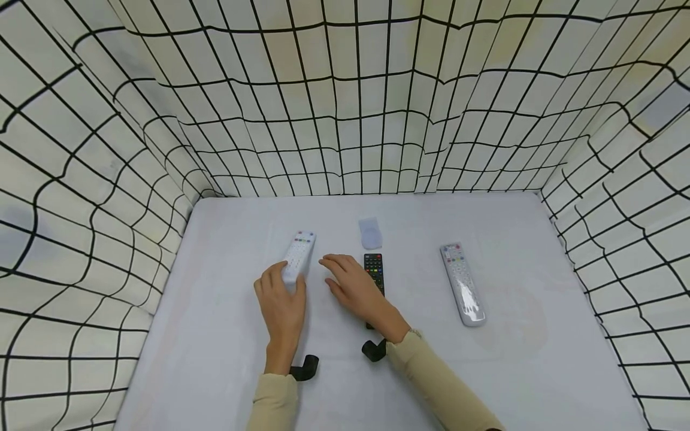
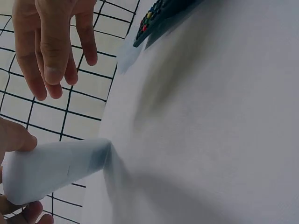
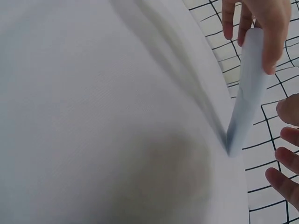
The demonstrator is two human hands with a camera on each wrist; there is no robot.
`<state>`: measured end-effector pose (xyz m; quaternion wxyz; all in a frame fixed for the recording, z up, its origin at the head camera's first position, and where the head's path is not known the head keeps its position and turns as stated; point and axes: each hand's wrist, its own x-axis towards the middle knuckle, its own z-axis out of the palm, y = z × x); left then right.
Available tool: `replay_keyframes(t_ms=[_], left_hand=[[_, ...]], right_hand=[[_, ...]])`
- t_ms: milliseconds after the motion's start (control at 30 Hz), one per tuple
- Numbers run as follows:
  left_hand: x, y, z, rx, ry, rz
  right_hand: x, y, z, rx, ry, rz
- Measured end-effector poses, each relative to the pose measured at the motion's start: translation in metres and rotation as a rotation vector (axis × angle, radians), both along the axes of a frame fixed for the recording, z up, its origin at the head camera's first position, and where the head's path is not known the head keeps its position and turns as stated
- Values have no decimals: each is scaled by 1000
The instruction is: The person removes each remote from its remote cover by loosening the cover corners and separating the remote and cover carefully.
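My left hand grips the near end of a white remote control between thumb and fingers, left of the middle of the table. In the left wrist view the white remote is tilted, its held end raised and its far end down at the white surface. The same slant of the remote shows in the right wrist view. My right hand hovers to the right of it, fingers loosely extended and holding nothing. Below this hand lies a black remote control, partly hidden by the hand and wrist.
A light grey remote control with a glossy lower end lies on the right of the white table. Behind the black remote is a small pale translucent bluish piece. White walls with a black grid enclose the table's back and sides.
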<state>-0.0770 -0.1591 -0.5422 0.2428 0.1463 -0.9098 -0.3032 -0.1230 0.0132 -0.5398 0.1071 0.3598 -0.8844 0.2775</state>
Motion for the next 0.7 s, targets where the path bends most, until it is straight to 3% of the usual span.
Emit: replay_keyframes(t_ms=[333, 700], left_hand=[[-1, 2, 21, 18, 163, -47], [1, 9, 39, -15, 236, -89]], right_hand=[[-8, -12, 4, -36, -32, 28], [-6, -19, 8, -113, -77, 47]])
